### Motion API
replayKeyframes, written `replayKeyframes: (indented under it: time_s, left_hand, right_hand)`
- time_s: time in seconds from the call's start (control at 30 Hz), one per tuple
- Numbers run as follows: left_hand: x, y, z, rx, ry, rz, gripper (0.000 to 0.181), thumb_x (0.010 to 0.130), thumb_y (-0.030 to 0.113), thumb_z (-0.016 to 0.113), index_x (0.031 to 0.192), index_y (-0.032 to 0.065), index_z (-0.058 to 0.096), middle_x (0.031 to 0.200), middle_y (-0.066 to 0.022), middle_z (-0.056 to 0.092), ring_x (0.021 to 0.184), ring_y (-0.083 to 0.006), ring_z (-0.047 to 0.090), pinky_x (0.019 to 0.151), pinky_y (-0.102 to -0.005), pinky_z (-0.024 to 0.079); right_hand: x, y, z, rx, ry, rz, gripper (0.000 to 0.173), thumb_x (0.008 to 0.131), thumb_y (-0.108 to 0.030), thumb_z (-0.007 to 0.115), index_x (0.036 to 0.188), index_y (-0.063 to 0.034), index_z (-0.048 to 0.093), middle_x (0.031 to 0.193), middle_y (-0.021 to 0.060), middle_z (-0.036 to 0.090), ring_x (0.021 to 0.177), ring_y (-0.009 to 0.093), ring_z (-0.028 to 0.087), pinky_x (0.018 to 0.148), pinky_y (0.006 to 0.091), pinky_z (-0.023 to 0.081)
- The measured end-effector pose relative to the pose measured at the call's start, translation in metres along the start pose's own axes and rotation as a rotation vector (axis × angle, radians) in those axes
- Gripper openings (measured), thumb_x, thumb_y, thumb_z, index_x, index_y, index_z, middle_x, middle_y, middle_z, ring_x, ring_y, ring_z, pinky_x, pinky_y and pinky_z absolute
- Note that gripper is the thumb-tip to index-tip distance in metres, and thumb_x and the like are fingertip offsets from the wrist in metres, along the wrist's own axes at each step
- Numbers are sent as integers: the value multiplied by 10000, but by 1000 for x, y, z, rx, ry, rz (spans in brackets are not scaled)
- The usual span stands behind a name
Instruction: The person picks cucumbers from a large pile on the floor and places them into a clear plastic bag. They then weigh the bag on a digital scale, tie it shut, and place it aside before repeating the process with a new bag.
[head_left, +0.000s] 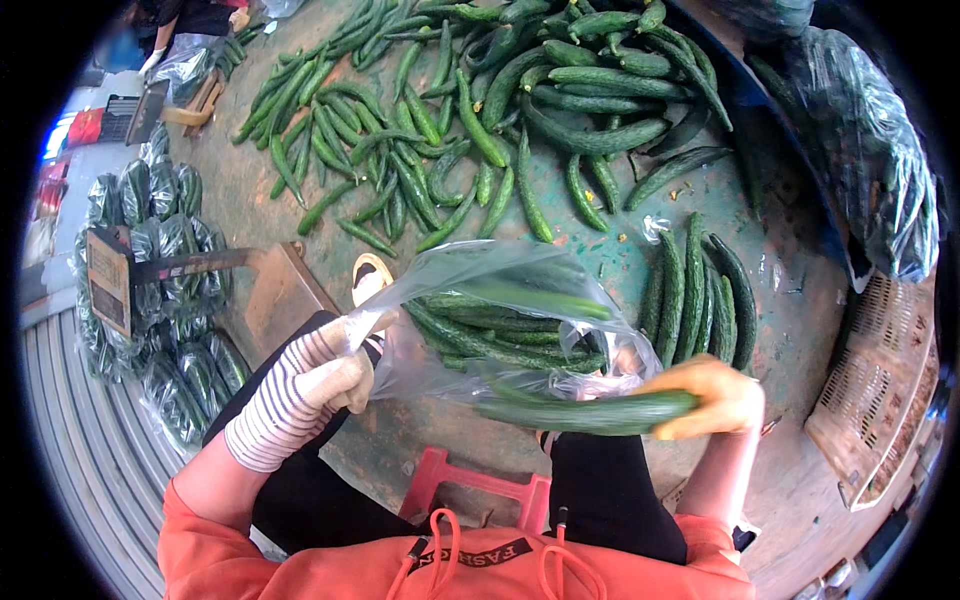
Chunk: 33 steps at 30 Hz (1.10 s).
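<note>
My left hand (334, 375), in a white knit glove with a striped cuff, grips the left side of a clear plastic bag (517, 266). Several long cucumbers (487, 341) lie inside the bag between my knees. In an orange glove, my right hand (709, 397) holds a single cucumber (592, 414) by its right end. That cucumber is blurred and lies level along the bag's near edge; whether its left end is inside the bag I cannot tell. Beyond my right hand a row of cucumbers (697, 300) lies side by side on the floor.
A large heap of loose cucumbers (450, 135) spreads ahead. Bagged cucumbers (161, 262) are stacked at left, behind a platform scale (262, 274). Plastic crates (874, 382) and a big filled bag (862, 150) stand at right. A red stool (476, 480) is beneath me. Another person's arm (166, 34) shows far left.
</note>
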<state>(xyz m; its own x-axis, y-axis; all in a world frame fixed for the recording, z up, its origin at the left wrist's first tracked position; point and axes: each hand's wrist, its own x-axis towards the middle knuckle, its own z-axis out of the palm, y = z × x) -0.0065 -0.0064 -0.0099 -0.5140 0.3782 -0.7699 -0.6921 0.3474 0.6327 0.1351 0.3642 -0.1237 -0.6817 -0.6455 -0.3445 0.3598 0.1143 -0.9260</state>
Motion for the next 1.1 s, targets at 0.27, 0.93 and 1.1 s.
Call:
replayKeyframes:
  time_s: [0.27, 0.93, 1.1]
  left_hand:
    - [-6, 9, 1, 145, -226, -196, 395, 835, 200, 632, 1178, 21, 554, 747, 30, 539, 693, -64, 487, 679, -224, 408]
    - [-16, 0, -3, 167, -334, -286, 413, 854, 131, 627, 1235, 33, 500, 803, 78, 457, 752, -35, 420, 703, -205, 361]
    - [-19, -5, -5, 153, -327, -270, 440, 846, 157, 649, 1235, 20, 497, 745, 73, 468, 700, -30, 426, 681, -203, 370]
  right_hand:
    - [107, 67, 10, -426, 461, 321, 628, 795, -380, 654, 1295, -47, 473, 1072, 207, 624, 976, 309, 613, 854, 373, 465]
    - [229, 89, -135, -1454, 631, 579, 306, 844, -118, 548, 1143, -173, 585, 1147, 66, 578, 1108, 219, 511, 946, 473, 366]
    - [199, 114, -74, -1445, 663, 225, 192, 834, -212, 555, 1016, -190, 610, 998, 56, 597, 1035, 236, 539, 972, 425, 367]
